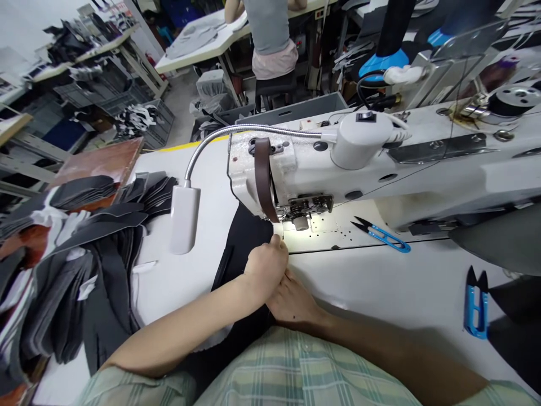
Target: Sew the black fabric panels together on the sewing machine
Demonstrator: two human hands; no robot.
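My black cloth [249,231] lies on the white table [338,282], its upper end at the foot of the sewing machine [296,169] and the rest running down towards my lap. My left hand [265,269] is at its right edge, just below the lit needle area, fingers curled in; I cannot tell whether they pinch the cloth. My right hand [293,299] sits against it, lower down, its fingers partly covered by my left, so I cannot tell what they grip.

Right above my knuckles, the machine's brown strap [264,180] and metal foot parts [301,217] crowd the space. To my left a bendy lamp [185,220] hangs over the table, between me and the heaps of dark cut pieces [76,276]. On my right, blue snips [382,235] lie open beside the foot, and a second blue pair [477,304] rests nearer the table's right side. Beyond the machine, a seated person [273,39] is at another table [211,36].
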